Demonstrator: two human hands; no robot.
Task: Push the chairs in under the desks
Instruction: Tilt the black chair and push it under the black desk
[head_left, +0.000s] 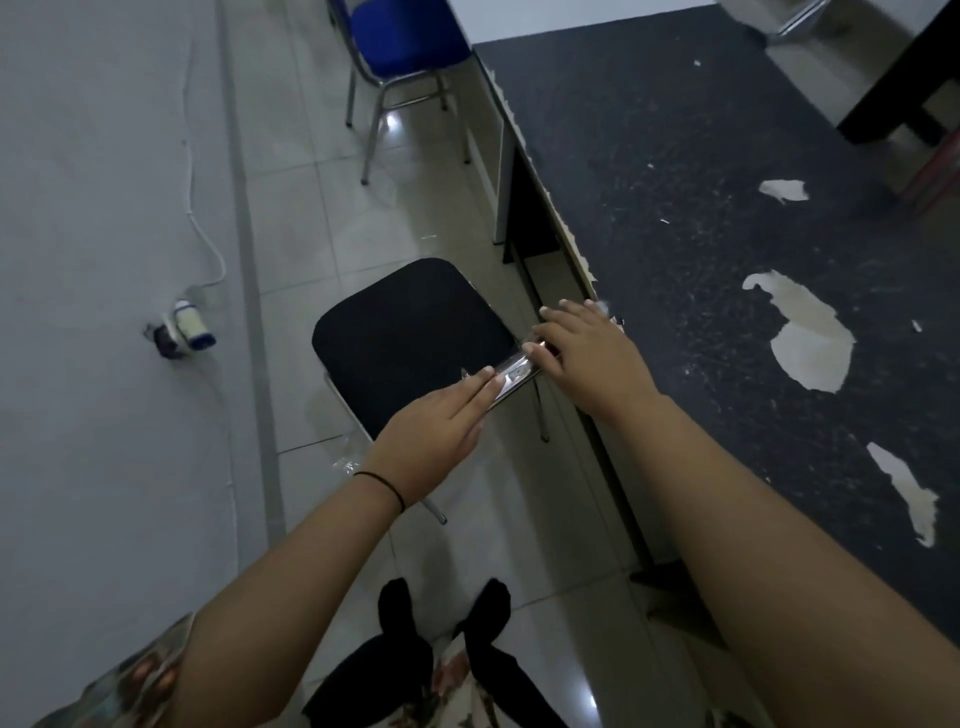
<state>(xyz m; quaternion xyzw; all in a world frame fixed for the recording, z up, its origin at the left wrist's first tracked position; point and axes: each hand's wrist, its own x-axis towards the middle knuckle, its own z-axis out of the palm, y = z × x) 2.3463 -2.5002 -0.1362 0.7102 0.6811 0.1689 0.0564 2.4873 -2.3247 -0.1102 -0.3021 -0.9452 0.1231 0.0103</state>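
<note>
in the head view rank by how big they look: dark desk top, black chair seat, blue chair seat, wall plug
1. dark desk top
2. black chair seat
3. blue chair seat, farther off and cut by the frame, so unsure
4. wall plug

- The blue chair (400, 36) is cut off at the top edge.
- The black chair's (410, 338) back is mostly hidden by both hands.

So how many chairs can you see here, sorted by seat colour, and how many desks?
Black-seated chairs: 1, the black chair, with the left hand and right hand laid on its metal backrest bar.
Blue-seated chairs: 1, the blue chair farther along.
Desks: 1, the dark desk.
Total: 3
</note>
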